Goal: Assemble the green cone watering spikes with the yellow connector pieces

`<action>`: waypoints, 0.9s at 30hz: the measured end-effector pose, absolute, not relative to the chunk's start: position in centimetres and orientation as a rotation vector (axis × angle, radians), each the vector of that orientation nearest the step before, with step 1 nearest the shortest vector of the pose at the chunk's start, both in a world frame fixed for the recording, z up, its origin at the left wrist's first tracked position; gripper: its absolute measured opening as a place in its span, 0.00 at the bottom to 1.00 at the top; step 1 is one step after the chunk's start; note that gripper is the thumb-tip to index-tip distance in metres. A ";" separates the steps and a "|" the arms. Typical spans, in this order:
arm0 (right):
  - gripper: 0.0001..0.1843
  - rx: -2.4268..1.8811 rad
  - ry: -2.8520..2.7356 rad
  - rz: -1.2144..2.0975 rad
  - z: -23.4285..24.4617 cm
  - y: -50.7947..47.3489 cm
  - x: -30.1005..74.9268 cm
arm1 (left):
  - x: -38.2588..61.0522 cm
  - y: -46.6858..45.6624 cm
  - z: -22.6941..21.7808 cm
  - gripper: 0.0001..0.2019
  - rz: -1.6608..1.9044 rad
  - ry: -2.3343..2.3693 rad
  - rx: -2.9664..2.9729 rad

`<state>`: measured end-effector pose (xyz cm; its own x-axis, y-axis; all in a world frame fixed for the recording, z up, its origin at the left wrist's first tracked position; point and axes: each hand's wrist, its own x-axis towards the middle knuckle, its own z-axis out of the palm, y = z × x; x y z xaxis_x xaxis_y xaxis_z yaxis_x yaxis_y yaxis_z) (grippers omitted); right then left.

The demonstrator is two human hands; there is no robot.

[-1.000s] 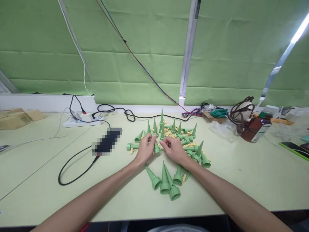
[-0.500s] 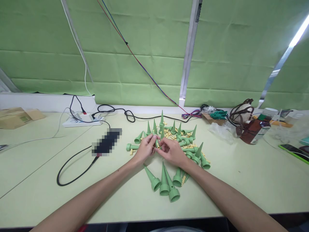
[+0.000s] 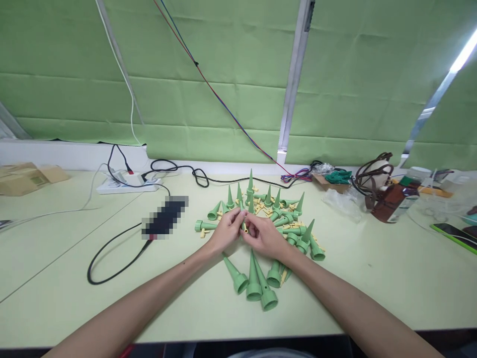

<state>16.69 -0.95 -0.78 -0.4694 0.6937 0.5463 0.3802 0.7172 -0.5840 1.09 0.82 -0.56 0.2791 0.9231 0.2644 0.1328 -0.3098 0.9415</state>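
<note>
My left hand (image 3: 225, 231) is closed around a green plastic watering spike (image 3: 243, 223), mostly hidden by the fingers. A small yellow valve (image 3: 246, 230) sticks out of it, its round open end facing me. My right hand (image 3: 265, 236) pinches at this valve, thumb below and forefinger above, touching the left fingertips. Nearer to me lie several loose spikes, among them a green cone (image 3: 254, 286) with its wide socket toward me. Behind the hands, other spikes stand point up, such as a tall one (image 3: 250, 185), amid scattered yellow valves (image 3: 263, 208).
A blurred-out black device (image 3: 166, 219) with a looped cable lies left, before a white power strip (image 3: 128, 185). At right are a brown bottle (image 3: 395, 201), crumpled clear plastic (image 3: 345, 205) and a green-edged phone (image 3: 452, 236). Cardboard (image 3: 28, 179) sits far left.
Both hands stay together and have shifted only slightly. The fingers have closed in further around the spike and valve. The loose pieces lie as before.
</note>
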 end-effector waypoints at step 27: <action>0.08 -0.808 -2.103 0.509 -0.7 -1.2 16.6 | 1.3 0.8 -0.8 0.19 1.180 0.983 1.765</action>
